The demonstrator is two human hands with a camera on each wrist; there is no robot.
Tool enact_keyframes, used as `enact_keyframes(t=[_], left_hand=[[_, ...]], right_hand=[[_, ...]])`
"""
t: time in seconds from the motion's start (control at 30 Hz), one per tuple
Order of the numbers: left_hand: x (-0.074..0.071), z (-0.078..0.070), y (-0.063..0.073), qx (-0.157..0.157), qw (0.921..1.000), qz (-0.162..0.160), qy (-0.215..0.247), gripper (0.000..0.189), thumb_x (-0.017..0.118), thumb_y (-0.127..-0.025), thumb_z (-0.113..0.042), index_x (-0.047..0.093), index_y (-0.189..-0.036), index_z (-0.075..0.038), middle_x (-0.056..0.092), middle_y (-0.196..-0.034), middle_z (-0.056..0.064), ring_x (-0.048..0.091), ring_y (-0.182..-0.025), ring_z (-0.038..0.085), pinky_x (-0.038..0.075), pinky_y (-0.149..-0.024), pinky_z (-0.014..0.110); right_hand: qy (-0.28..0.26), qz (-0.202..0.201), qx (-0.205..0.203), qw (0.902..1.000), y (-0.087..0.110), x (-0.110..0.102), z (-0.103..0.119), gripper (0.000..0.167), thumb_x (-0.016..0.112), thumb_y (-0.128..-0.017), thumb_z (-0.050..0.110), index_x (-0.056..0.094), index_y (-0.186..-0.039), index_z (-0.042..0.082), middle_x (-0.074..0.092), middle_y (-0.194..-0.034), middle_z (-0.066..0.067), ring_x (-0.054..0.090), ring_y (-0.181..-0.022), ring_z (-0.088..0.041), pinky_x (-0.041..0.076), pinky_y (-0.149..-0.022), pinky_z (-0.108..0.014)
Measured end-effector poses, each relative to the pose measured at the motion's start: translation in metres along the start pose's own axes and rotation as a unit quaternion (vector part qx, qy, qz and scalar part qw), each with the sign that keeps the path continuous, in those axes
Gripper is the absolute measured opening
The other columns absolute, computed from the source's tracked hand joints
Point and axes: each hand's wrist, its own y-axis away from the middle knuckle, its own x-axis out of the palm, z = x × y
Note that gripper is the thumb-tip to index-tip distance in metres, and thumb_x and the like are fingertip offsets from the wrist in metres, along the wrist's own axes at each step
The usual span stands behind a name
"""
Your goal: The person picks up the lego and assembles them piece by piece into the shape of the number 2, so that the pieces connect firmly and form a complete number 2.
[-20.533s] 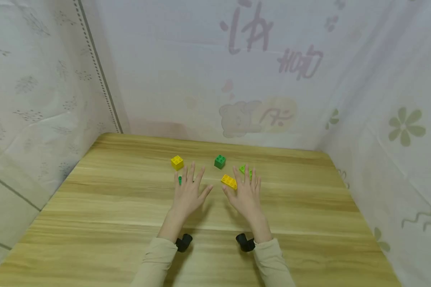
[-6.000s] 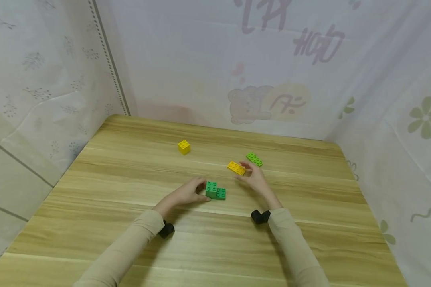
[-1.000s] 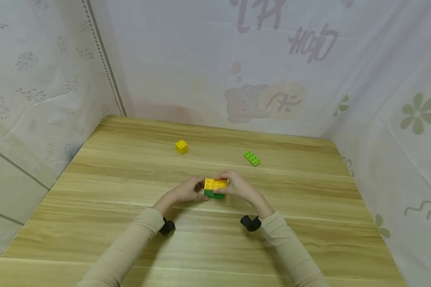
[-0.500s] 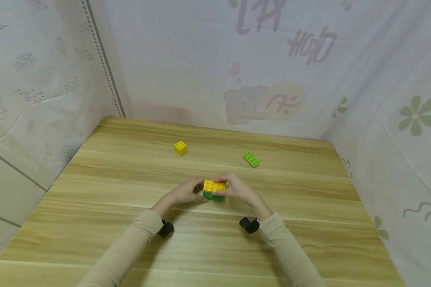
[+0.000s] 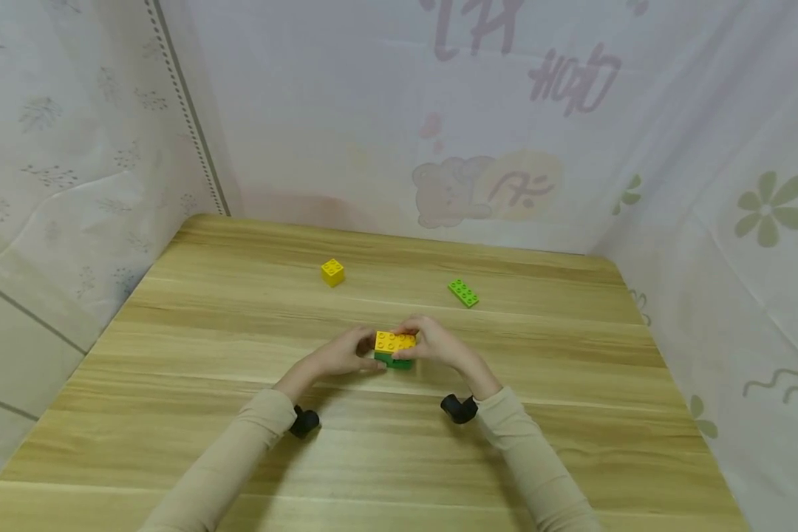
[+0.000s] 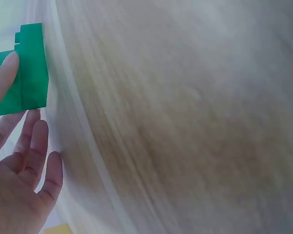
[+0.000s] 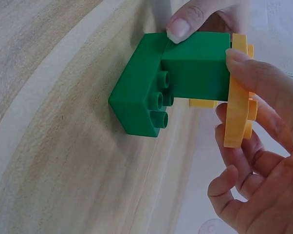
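Observation:
At the middle of the table, my left hand (image 5: 339, 355) grips a green cube brick (image 7: 197, 73) by its sides, its thumb (image 6: 9, 66) along one face. That cube stands on one end of a longer, studded green brick (image 7: 137, 92), leaving the other end's studs bare. Across the cube's top lies a flat yellow-orange brick (image 5: 387, 342) with two rows of studs. My right hand (image 5: 439, 343) pinches it between thumb and fingers, and its free end juts out over the bare green studs. The right wrist view shows it right against the cube's top.
Farther back on the wooden table (image 5: 239, 295) sits a yellow cube brick (image 5: 333, 273), to the left. A flat lime-green brick (image 5: 463, 293) lies at the back right. A patterned cloth (image 5: 346, 111) hangs behind the table. Each wrist carries a small black camera mount (image 5: 459, 408).
Since six seconds ago, my right hand has brought the flat yellow-orange brick from the table onto the green bricks. At first both hands lay spread and the bricks were apart. The last second shows little change.

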Motion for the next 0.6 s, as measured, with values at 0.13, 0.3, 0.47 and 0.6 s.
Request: enact_keyframes(t=[0.13, 0.3, 0.47, 0.6], left_hand=[[-0.0013, -0.0024, 0.0027, 0.006, 0.9998, -0.018, -0.003, 0.032, 0.070, -0.081, -0.022, 0.056, -0.107, -0.008, 0.058, -0.103, 0.007, 0.054, -0.097, 0.020, 0.047, -0.086, 0.038], [-0.0029, -0.0050, 0.0052, 0.011, 0.9985, -0.050, -0.017, 0.036, 0.070, -0.081, -0.030, 0.056, -0.108, -0.012, 0.057, -0.104, 0.004, 0.053, -0.097, 0.019, 0.046, -0.084, 0.039], [-0.0033, -0.0064, 0.0078, 0.017, 0.9979, -0.061, -0.014, 0.039, 0.066, -0.083, -0.036, 0.056, -0.112, -0.013, 0.057, -0.105, 0.004, 0.053, -0.096, 0.019, 0.046, -0.083, 0.038], [-0.0021, -0.0064, 0.0090, 0.024, 0.9974, -0.065, -0.017, 0.040, 0.064, -0.084, -0.037, 0.055, -0.115, -0.014, 0.057, -0.106, 0.003, 0.054, -0.095, 0.018, 0.047, -0.082, 0.036]], right_hand=[[0.001, -0.001, 0.001, 1.0000, -0.0007, -0.0001, -0.0003, 0.040, 0.074, -0.076, 0.017, 0.063, -0.110, 0.001, 0.061, -0.105, -0.011, 0.054, -0.092, -0.017, 0.049, -0.078, -0.024], [0.002, 0.000, -0.003, 1.0000, -0.0010, -0.0009, -0.0008, 0.040, 0.073, -0.077, 0.018, 0.062, -0.111, 0.000, 0.061, -0.108, -0.012, 0.054, -0.093, -0.018, 0.049, -0.078, -0.025], [0.000, 0.000, 0.005, 1.0000, -0.0015, -0.0002, -0.0015, 0.039, 0.074, -0.077, 0.018, 0.063, -0.111, 0.001, 0.061, -0.107, -0.012, 0.054, -0.093, -0.017, 0.049, -0.078, -0.025], [0.003, -0.002, 0.005, 1.0000, -0.0014, 0.0004, -0.0021, 0.039, 0.074, -0.076, 0.018, 0.063, -0.110, 0.001, 0.061, -0.106, -0.011, 0.054, -0.092, -0.017, 0.048, -0.078, -0.024]])
